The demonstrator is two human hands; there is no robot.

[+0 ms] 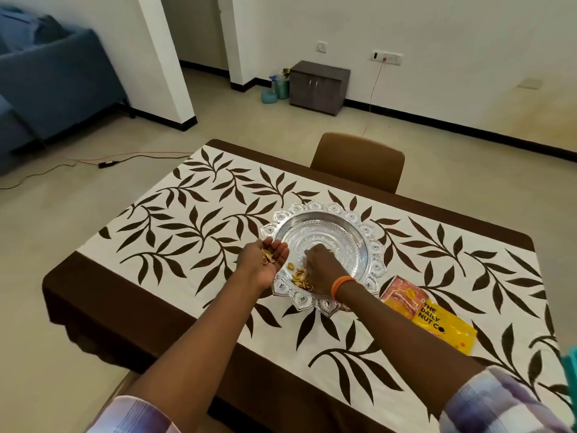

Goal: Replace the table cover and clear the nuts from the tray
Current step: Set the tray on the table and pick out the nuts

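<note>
A round silver tray (371, 242) with a scalloped rim sits in the middle of the table on a white cover (193, 214) printed with brown leaves. Several nut shells (299, 275) lie in the tray's near left part. My left hand (265, 260) is held palm up at the tray's left rim, cupped, with a few shells lying in it. My right hand (321, 267), an orange band on its wrist, reaches down into the tray beside the shells; its fingertips are blurred and partly hidden.
A yellow and orange nut packet (437, 320) lies on the cover just right of the tray. A brown chair (359, 160) stands at the far side of the table. Cables run across the floor to the left; a small cabinet stands by the far wall.
</note>
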